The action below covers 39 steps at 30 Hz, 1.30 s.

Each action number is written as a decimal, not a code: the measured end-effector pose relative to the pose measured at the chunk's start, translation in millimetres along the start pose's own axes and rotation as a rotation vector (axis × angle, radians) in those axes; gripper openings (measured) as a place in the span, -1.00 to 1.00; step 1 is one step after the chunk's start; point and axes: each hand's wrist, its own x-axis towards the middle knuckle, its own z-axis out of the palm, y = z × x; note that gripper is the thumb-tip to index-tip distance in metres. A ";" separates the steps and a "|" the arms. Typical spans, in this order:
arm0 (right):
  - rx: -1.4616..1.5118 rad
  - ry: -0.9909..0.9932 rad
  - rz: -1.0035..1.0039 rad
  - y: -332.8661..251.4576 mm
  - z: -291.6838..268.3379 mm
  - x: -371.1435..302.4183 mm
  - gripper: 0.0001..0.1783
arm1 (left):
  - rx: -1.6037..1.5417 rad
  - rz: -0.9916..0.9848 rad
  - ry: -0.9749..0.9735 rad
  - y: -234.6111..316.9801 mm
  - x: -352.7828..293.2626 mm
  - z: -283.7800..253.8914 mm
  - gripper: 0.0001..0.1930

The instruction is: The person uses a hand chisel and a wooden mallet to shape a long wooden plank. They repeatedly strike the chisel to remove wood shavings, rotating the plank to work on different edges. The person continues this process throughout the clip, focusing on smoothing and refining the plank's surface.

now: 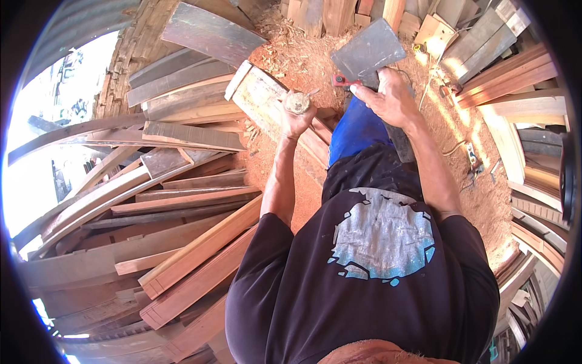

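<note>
My left hand (pixel 296 121) is closed around an upright chisel (pixel 297 103), seen almost end-on. Its round, worn wooden butt faces up, and its lower part is hidden by my hand. Beneath that hand a pale timber (pixel 257 91) runs slantwise. My right hand (pixel 393 100) grips the handle of a mallet (pixel 370 53) with a broad, dark rectangular head, raised to the right of the chisel. The handle's end shows below my wrist. A small red object (pixel 344 80) appears beside my right thumb; whether it touches the mallet I cannot tell.
Stacked planks (pixel 182 200) crowd the left side, some reaching close to my left forearm. A wide weathered board (pixel 212 33) lies at the far left. Sawdust and shavings (pixel 291 57) cover the ground. More timber (pixel 509 76) stands at the right, near a cord (pixel 451 148) on the ground.
</note>
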 end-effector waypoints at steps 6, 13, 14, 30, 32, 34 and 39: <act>0.164 0.097 -0.231 -43.6 15.1 -5.5 -0.63 | 0.024 0.200 0.032 -21.5 -24.6 -16.8 -0.79; -0.343 -0.111 -0.267 -66.6 70.0 -1.2 -0.55 | -0.039 0.203 -0.009 -23.1 -42.9 -26.8 -0.71; -0.557 -0.274 -0.291 -49.4 85.4 4.5 -0.67 | -0.035 0.236 0.010 -14.3 -44.0 -24.8 -0.68; -0.167 -0.067 -0.269 -72.3 43.2 -13.4 -0.63 | -0.003 0.106 0.218 -18.1 -43.0 -22.4 -0.79; -0.121 -0.003 -0.347 -87.3 36.3 -17.1 -0.66 | 0.028 0.157 0.179 -16.0 -46.0 -20.9 -0.79; -0.099 -0.009 -0.392 -91.6 38.8 -17.2 -0.69 | 0.076 0.186 0.142 -19.3 -49.3 -18.6 -0.77; -0.463 -0.240 -0.369 -30.0 83.8 -11.8 -0.75 | 0.139 0.387 0.067 -2.1 -50.6 -5.9 -0.61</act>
